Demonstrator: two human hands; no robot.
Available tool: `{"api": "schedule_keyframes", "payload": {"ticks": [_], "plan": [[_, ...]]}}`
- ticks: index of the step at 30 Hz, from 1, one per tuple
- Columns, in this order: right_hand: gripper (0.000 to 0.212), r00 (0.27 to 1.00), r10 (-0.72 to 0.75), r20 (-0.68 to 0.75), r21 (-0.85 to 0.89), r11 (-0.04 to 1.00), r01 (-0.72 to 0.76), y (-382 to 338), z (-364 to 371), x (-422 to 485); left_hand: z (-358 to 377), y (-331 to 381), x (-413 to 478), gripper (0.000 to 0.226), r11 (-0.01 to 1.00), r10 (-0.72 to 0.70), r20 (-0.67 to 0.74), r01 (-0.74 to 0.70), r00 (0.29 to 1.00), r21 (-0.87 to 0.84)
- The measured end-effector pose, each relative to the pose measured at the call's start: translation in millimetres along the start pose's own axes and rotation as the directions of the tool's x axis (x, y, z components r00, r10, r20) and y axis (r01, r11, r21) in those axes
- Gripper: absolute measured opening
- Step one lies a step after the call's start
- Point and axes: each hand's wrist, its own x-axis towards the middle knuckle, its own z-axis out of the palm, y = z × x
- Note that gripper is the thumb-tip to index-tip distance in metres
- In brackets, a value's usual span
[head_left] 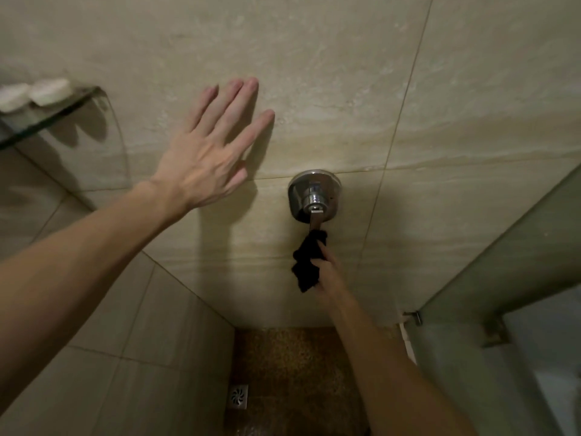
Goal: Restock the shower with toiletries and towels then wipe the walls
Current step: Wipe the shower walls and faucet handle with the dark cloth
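The left hand (217, 152) is open, its fingers straight and spread. It lies flat against the back wall (345, 73) of the shower, above the seam between two large beige tiles and up to the left of the tap (314, 196). Its shadow sits tight under the palm and fingers, so the hand looks to be touching the tile. The right hand (327, 267) reaches up from the lower right and grips a black cloth (306, 265), bunched in its curled fingers. The top of the cloth meets the lower end of the tap's lever, which hangs straight down from a round chrome plate fixed on the same wall. The rest of the cloth hangs loose to the left of the hand, in front of the tile. At the left edge of the back wall, in the corner it makes with the side wall (141, 325), a glass shelf (63, 111) juts out. Two round white soaps (50, 91) sit on it side by side, touching or nearly so. Below, the brown pebbled floor (298, 366) shows between the two forearms, with a square metal drain (239, 396) set close to its left edge by the side wall. On the right stands a glass door (503, 262), with a small metal clip (414, 317) at the corner where it meets the back wall.
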Motion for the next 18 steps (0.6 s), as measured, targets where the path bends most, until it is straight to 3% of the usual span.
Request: {"api": "schedule_keyframes", "payload": {"ticks": [1, 3, 9, 12, 14, 16, 18], "plan": [[0.042, 0.990, 0.114, 0.083, 0.139, 0.982, -0.124, -8, -1, -6, 0, 0, 0, 0.099, 1.000, 0.005, -0.003, -0.005, 1.000, 0.005], [0.021, 0.965, 0.203, 0.166, 0.310, 0.918, -0.247, -23, 2, -11, 1, 0, 0, 0.099, 1.000, 0.008, -0.006, -0.008, 1.000, 0.018], [0.064, 0.935, 0.306, 0.179, 0.607, 0.714, -0.350, -30, 27, -14, 6, 6, -3, 0.096, 1.000, -0.006, -0.037, 0.006, 0.999, 0.009], [0.040, 0.913, 0.311, 0.264, 0.656, 0.636, -0.406, -25, 38, -17, 7, 2, -3, 0.093, 1.000, 0.011, -0.040, -0.011, 0.999, 0.011], [0.029, 0.936, 0.298, 0.186, 0.666, 0.662, -0.343, -21, 48, -24, 7, -1, -4, 0.092, 1.000, 0.026, -0.043, -0.026, 0.999, 0.012], [0.029, 0.955, 0.296, 0.012, 0.625, 0.743, -0.238, -28, 57, -30, 9, -1, -4, 0.091, 1.000, 0.028, -0.064, -0.028, 0.998, 0.014], [0.031, 0.948, 0.302, -0.099, 0.639, 0.750, -0.172, -48, 68, -41, 9, -2, -4, 0.090, 0.999, 0.028, -0.075, -0.027, 0.997, 0.020]]}}
